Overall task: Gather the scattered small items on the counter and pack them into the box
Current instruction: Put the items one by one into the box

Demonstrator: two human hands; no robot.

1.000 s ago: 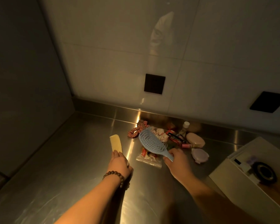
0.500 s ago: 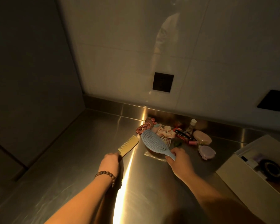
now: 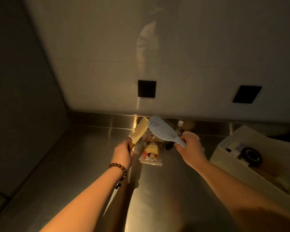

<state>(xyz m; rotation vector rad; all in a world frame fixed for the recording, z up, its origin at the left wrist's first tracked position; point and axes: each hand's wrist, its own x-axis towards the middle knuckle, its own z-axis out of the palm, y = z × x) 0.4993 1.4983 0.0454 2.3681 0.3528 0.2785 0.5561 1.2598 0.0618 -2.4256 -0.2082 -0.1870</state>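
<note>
Both hands have risen off the counter (image 3: 84, 164) since a moment ago: the comb (image 3: 138, 132), then low over the steel, now tilts up toward the wall, and the brush (image 3: 162, 129) has lifted from over the pile to stand beside it, their heads nearly meeting.

Nearest, two bare forearms reach in; the left wrist wears a bead bracelet (image 3: 119, 168). The left hand (image 3: 123, 154) curls its fingers round the comb's lower end, teeth pointing up and left. The right hand (image 3: 190, 148) grips the blue brush by its handle, with the slotted back of the head facing the camera.

Below and between the hands a clear bag (image 3: 151, 156) of small bits lies flat on the counter, with something yellow just behind it. More items sit beyond, mostly hidden by the brush and too dim to name; a small bottle (image 3: 180, 125) with a pale cap shows near the backsplash.

To the right stands the open white box (image 3: 224, 158), well apart from the pile, holding a dark roll (image 3: 251, 155) and some small pale things.

Farther back, the wall carries two black square plates (image 3: 146, 89), with a faint reflection above them.
</note>
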